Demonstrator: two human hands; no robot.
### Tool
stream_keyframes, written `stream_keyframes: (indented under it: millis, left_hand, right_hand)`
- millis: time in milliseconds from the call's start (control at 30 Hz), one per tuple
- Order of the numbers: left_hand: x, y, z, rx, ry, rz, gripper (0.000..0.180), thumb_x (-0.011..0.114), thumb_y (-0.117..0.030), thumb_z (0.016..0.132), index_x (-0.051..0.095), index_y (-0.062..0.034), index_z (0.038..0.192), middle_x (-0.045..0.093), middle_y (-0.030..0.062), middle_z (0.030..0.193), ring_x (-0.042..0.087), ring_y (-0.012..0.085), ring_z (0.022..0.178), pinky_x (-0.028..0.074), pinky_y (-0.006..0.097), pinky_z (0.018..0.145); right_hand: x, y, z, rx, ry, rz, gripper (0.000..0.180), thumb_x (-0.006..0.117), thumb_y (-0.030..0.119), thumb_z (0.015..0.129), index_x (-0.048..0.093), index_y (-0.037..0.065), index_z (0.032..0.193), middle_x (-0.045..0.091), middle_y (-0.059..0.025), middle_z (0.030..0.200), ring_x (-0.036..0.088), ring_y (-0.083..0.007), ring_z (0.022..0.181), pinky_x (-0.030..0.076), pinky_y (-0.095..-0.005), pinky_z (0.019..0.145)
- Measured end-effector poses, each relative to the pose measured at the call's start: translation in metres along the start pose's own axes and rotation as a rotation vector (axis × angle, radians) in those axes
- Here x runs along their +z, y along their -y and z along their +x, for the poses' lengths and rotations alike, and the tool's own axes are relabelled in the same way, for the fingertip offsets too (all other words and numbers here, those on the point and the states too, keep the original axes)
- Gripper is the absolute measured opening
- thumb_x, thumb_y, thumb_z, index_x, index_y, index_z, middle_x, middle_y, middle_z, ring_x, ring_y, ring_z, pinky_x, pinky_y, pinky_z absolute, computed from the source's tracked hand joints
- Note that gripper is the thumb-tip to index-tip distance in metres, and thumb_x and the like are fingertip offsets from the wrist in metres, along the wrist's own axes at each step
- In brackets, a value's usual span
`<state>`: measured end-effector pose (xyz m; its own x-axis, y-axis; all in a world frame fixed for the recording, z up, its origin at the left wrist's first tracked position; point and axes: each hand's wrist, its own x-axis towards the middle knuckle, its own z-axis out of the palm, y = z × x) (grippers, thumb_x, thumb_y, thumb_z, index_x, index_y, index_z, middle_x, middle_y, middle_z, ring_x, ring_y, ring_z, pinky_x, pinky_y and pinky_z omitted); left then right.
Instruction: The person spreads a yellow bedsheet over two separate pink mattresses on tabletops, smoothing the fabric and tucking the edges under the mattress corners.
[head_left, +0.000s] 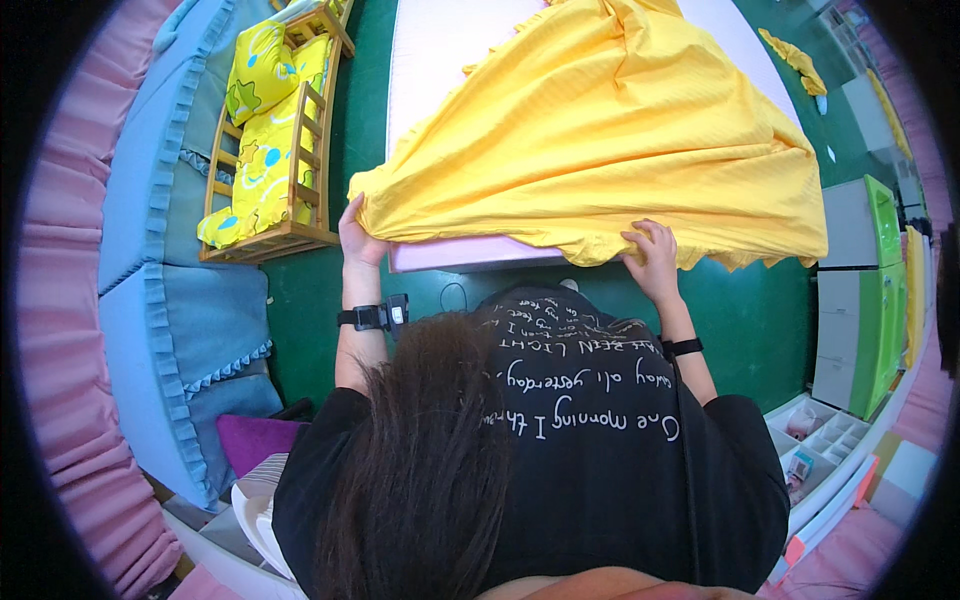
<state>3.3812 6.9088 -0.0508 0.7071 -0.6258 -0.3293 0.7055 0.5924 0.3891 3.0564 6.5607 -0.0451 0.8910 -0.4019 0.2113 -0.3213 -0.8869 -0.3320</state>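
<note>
A yellow bed sheet (pixel 640 130) lies in folds over the near part of a pale pink mattress (pixel 480 252). Its near edge looks puckered and hangs past the mattress on the right. My left hand (pixel 362 235) is closed on the sheet's bunched near left corner, just beside the mattress corner. Farther right, my right hand (pixel 652 262) grips the sheet's near edge, fingers curled over the cloth and thumb below. What lies under the sheet at that spot is hidden.
Left of the mattress stands a small wooden crib (pixel 308 165) with yellow patterned bedding. Blue ruffled covers (pixel 215 320) line the left side. A grey and green cabinet (pixel 850 320) stands at right. A yellow cloth (pixel 795 62) lies on the green floor (pixel 355 105) at far right.
</note>
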Motion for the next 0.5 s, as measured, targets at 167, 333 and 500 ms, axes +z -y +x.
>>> stream_keyframes:
  millis: [167, 333, 500]
  left_hand:
    - [0.021, -0.018, 0.005, -0.054, 0.106, 0.093, 0.047, 0.047, -0.033, 0.089, 0.045, -0.0018, 0.124, 0.052, 0.0149, 0.122, 0.050, 0.0298, 0.112, 0.038, 0.044, 0.097]
    - [0.009, -0.017, 0.017, -0.298, 0.103, 0.129, 0.043, 0.050, -0.033, 0.089, 0.049, -0.0017, 0.119, 0.058, 0.0154, 0.114, 0.057, 0.0276, 0.104, 0.046, 0.042, 0.090]
    - [0.013, -0.036, 0.008, -0.061, 0.233, 0.160, 0.042, 0.041, -0.028, 0.094, 0.042, -0.0004, 0.126, 0.053, 0.0184, 0.120, 0.054, 0.0302, 0.107, 0.045, 0.046, 0.091]
  right_hand:
    - [0.002, -0.003, 0.002, -0.098, -0.107, 0.169, 0.017, 0.069, 0.011, 0.065, 0.060, 0.010, 0.080, 0.056, -0.0043, 0.087, 0.051, -0.0273, 0.090, 0.038, -0.0393, 0.080]
    - [-0.002, 0.004, 0.000, -0.093, -0.092, 0.187, 0.014, 0.063, 0.006, 0.068, 0.054, 0.007, 0.078, 0.054, -0.0065, 0.080, 0.050, -0.0275, 0.085, 0.037, -0.0386, 0.079]
    - [-0.023, 0.016, -0.012, -0.031, 0.009, 0.259, 0.012, 0.057, 0.003, 0.068, 0.051, 0.006, 0.078, 0.051, -0.0086, 0.078, 0.049, -0.0277, 0.082, 0.035, -0.0363, 0.078]
